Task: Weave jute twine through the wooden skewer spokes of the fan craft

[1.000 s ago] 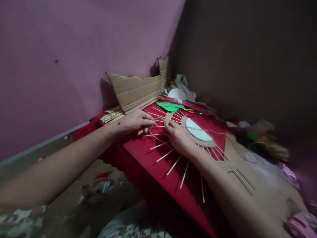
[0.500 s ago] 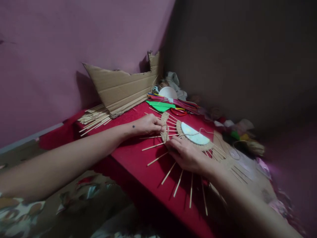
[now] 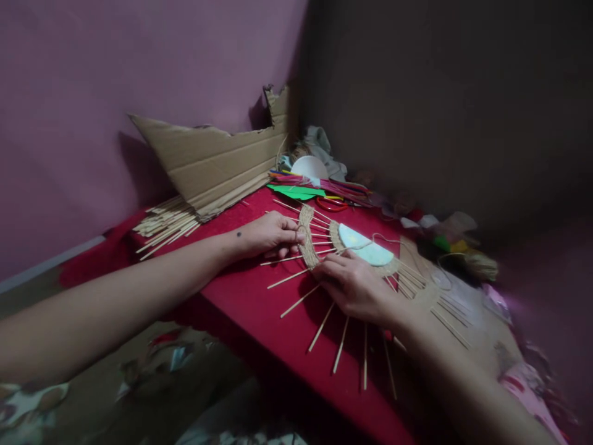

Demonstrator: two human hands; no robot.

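Note:
A half-round piece of stick-and-twine weaving lies on the red cloth, its thin sticks [image 3: 320, 327] fanning outward. At its inner side is a pale blue half disc [image 3: 365, 245] edged with woven twine. Farther out, a band of woven twine [image 3: 306, 216] crosses the sticks. My left hand [image 3: 277, 236] pinches this band at its outer edge, thumb and forefinger closed. Over the band's near end, my right hand [image 3: 349, 283] has its fingers curled together on a strand of twine [image 3: 380, 235] that trails across the half disc; the fingertips are partly hidden.
A torn cardboard sheet [image 3: 222, 164] leans on the wall above a bundle of sticks [image 3: 162, 224]. Behind the weaving lie green sheets [image 3: 296, 192], red-handled scissors [image 3: 332, 204] and a white round piece [image 3: 309, 167]. A brown board [image 3: 486, 334] lies to the right.
The view has shifted slightly. My left fingers have opened out a little below the pinch, while the thumb and forefinger stay on the band. My right hand stays at the band's near end.

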